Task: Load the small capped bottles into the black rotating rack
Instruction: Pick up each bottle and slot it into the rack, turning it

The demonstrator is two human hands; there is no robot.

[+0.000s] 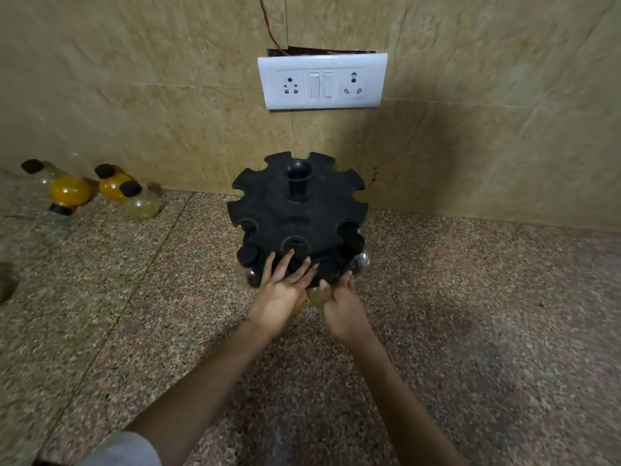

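Head view, single frame. Black rotating rack (297, 210): stands upright on the speckled granite counter (470, 297), close to the tiled wall (134, 79), directly below the white socket plate (322, 80). Loaded bottles (248, 255): several black caps show in the notches along the near rim. Left hand (280, 290): fingers straight and spread, laid on the rack's near edge, gripping nothing. Right hand (342, 304): thumb and fingers curled round an amber bottle (316, 295), held against the rack's near rim just beside the left hand. Loose bottles (69, 191): four, black-capped, two amber and two pale, lying on their sides in a cluster at far left by the wall, well apart from the rack. Red wire (268, 25): runs down into the socket plate.
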